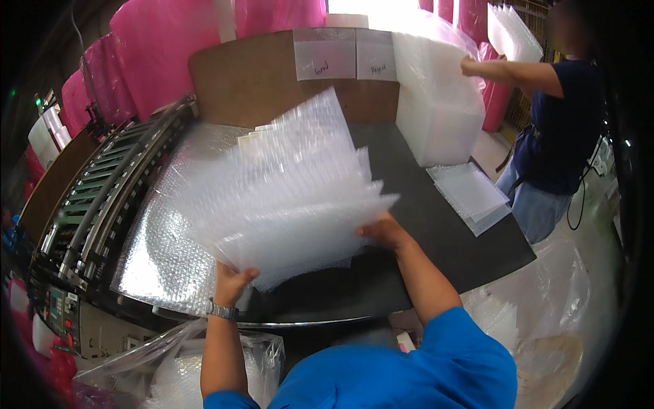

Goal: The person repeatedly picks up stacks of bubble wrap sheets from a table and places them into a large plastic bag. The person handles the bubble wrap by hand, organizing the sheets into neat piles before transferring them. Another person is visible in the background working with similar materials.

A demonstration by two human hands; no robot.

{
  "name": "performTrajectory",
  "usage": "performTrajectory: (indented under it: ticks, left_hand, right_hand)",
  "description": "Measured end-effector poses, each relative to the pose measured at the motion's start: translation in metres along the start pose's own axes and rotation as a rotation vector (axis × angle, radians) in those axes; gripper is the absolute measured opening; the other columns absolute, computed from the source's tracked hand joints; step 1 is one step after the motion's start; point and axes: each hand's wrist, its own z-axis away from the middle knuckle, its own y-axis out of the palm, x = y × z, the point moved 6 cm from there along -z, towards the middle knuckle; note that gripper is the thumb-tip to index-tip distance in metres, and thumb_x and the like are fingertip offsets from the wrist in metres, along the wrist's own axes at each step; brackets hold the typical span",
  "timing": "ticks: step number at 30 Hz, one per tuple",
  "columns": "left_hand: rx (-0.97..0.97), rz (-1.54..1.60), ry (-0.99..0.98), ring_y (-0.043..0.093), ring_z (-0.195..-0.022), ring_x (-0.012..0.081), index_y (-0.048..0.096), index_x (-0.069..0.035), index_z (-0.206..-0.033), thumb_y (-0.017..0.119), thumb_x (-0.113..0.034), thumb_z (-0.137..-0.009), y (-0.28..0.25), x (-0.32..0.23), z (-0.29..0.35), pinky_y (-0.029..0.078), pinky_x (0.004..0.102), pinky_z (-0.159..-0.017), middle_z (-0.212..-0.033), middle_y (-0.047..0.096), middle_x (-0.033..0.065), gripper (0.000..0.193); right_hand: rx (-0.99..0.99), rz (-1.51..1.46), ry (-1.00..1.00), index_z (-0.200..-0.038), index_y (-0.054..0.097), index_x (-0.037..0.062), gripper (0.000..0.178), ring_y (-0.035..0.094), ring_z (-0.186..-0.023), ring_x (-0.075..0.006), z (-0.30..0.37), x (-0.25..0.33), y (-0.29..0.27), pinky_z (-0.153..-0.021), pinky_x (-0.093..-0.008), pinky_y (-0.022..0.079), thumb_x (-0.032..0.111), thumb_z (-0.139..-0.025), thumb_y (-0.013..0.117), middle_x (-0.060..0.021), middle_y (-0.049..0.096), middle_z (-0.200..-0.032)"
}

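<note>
Between my hands is a fanned stack of translucent bubble wrap sheets (293, 211), tilted and smeared by motion above the table. My left hand (234, 281) grips the stack's near left corner, its thumb on top and its fingers hidden below. At the right edge, my right hand (383, 232) clasps the sheets, with most of its fingers under them. Beneath the stack lies a dark table top (436, 259). To the left, a large silvery bubble sheet (157, 266) covers part of that table.
A roller conveyor (102, 184) runs along the left, with a control panel (63, 310) near it. Tall bagged white stacks (439, 102) stand at the back right beside a few flat bubble sheets (470, 194). A co-worker (562, 129) at right holds more sheets (514, 34). Pink rolls (153, 51) stand behind.
</note>
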Motion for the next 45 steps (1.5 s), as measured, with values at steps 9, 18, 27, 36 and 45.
performTrajectory:
  ticks: [9,18,27,36,45]
  left_hand:
    - [0.023,-0.128,-0.001,0.043,-0.110,0.0223,0.020,-0.001,-0.131,0.082,-0.031,-0.056,0.029,0.011,0.025,0.038,0.0349,-0.091,-0.122,0.043,0.0129,0.102]
    - [-0.349,-0.257,0.178,0.038,-0.115,0.0291,0.012,-0.001,-0.135,0.078,-0.032,-0.062,0.033,-0.012,0.029,0.032,0.0391,-0.096,-0.128,0.034,0.0232,0.104]
    - [-0.225,-1.228,0.395,0.008,-0.131,0.0406,0.006,-0.003,-0.138,0.071,-0.063,-0.047,0.046,-0.103,0.031,0.007,0.0525,-0.103,-0.141,0.014,0.0241,0.126]
    - [-0.021,-0.121,0.070,0.042,-0.113,0.0206,0.026,-0.001,-0.129,0.075,-0.021,-0.064,0.039,-0.057,0.022,0.034,0.0336,-0.095,-0.121,0.043,0.0144,0.084]
    - [-0.085,-0.025,0.225,0.043,-0.111,0.0216,0.020,-0.005,-0.131,0.076,-0.023,-0.065,0.044,-0.020,0.037,0.035,0.0354,-0.093,-0.118,0.045,0.0135,0.088]
  right_hand:
    - [0.042,0.065,-0.155,-0.123,0.040,0.0041,0.086,0.042,-0.110,-0.0187,0.035,0.007,-0.011,-0.095,-0.0336,0.035,0.016,-0.049,0.082,-0.0058,0.046,-0.118]
    - [-0.034,0.195,-0.215,-0.121,0.040,0.0024,0.071,0.049,-0.102,-0.0208,0.035,0.065,0.020,-0.088,-0.0326,0.040,0.007,-0.060,0.076,-0.0100,0.054,-0.108]
    - [0.305,1.075,-0.434,-0.111,0.048,0.0081,0.059,0.055,-0.094,-0.0316,0.035,0.190,0.096,-0.081,-0.0369,0.044,0.015,-0.057,0.072,-0.0149,0.058,-0.099]
    - [0.122,1.315,-0.982,-0.120,0.045,0.0114,0.078,0.046,-0.108,-0.0312,0.037,0.217,0.122,-0.094,-0.0394,0.035,0.032,-0.053,0.078,-0.0119,0.054,-0.111]
    - [0.130,-0.003,-0.245,-0.131,0.029,0.0029,0.112,0.034,-0.121,-0.0224,-0.011,0.009,0.018,-0.099,-0.0358,0.027,0.045,-0.044,0.083,-0.0083,0.037,-0.130]
